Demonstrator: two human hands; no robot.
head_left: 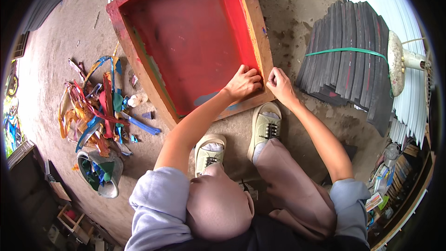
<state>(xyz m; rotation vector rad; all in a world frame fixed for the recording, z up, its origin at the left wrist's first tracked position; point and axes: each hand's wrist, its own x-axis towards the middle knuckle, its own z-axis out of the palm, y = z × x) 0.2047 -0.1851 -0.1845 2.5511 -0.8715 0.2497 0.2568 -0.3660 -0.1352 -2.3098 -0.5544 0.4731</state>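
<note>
A wooden screen-printing frame (261, 32), stained red, lies tilted in front of me, with dark red mesh (186, 42) stretched inside it. At its near right corner, my left hand (244, 82) rests over the inner side with its fingers curled. Just across the frame's right rail, my right hand (281, 85) is closed in a pinch against the outer edge. Whatever sits between the fingers of either hand is too small or hidden to make out. A grey-blue smear (206, 97) marks the mesh near the left wrist.
Torn, paint-stained strips (104, 107) are heaped on the concrete floor at left, above a bucket (114, 188) of dark scraps. At right stands a bundle of black slabs (348, 60) tied with green strap, beside a pale round-ended post (396, 62) and white corrugated sheets (409, 116). My shoes (267, 128) nearly touch the frame.
</note>
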